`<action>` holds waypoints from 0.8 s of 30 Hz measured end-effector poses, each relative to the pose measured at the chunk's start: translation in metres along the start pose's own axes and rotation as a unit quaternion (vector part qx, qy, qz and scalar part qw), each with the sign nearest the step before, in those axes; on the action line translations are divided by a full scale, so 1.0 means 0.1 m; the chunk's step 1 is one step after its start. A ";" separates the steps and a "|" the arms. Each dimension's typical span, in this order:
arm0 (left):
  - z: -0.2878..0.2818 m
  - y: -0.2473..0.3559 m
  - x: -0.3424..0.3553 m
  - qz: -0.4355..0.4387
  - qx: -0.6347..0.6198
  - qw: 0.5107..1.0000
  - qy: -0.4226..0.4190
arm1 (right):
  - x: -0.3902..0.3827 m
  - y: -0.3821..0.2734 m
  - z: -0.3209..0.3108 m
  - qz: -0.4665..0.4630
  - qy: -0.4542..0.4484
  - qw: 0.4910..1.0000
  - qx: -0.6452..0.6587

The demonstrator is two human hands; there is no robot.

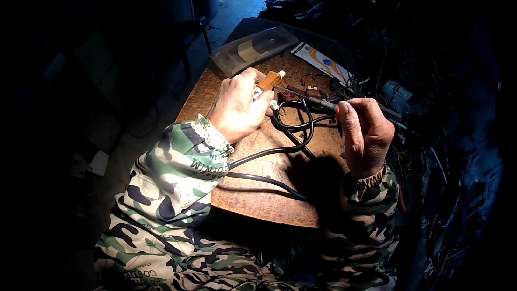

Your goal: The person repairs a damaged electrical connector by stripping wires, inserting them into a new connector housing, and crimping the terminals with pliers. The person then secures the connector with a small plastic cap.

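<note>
My left hand [237, 102] is closed on a small yellow-brown block [271, 81] with a white tip. White bits show by its fingers, one a white connector-like end [274, 105] close to a black cable. In a pen-like grip, my right hand [369, 134] holds a soldering iron [321, 102] with a grey barrel and a red part at the fingers. Its thin dark front end points left toward the block; whether the two touch I cannot tell. The black cable [269, 153] loops over the table below both hands. Brown-red blocks [312, 92] lie just behind the iron.
The wooden table [253, 196] has a rounded front edge. At its far end lie a clear plastic tray [229, 59] and a white-and-orange flat packet [323, 62]. Tangled wires and dark parts [425, 167] crowd the right side. A stool [188, 29] stands beyond on the left.
</note>
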State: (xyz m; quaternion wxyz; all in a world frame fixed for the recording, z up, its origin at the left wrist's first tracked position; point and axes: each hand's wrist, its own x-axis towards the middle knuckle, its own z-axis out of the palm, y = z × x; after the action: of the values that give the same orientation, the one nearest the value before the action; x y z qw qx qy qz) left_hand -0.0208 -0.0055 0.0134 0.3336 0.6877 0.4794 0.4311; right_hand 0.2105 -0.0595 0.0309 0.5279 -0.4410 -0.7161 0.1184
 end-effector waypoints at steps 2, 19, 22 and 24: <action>0.01 -0.02 0.01 0.008 0.025 1.000 -0.012 | 0.02 -0.03 -0.04 -0.033 -0.014 0.999 0.001; 0.02 -0.10 0.03 -0.019 0.029 0.999 -0.013 | 0.03 -0.07 0.11 -0.061 0.012 0.996 0.060; -0.03 -0.15 0.02 -0.017 0.011 1.000 -0.005 | 0.02 -0.12 0.10 0.002 -0.018 1.000 0.008; 0.03 -0.18 0.06 -0.017 0.008 1.000 -0.020 | -0.02 0.03 0.02 0.005 -0.053 0.998 -0.022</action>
State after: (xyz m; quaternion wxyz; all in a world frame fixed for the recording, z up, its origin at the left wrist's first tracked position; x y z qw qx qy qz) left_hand -0.0237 0.0062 -0.0020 0.3449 0.6905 0.4875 0.4081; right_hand 0.2105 -0.0586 0.0271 0.4788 -0.4497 -0.7430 0.1283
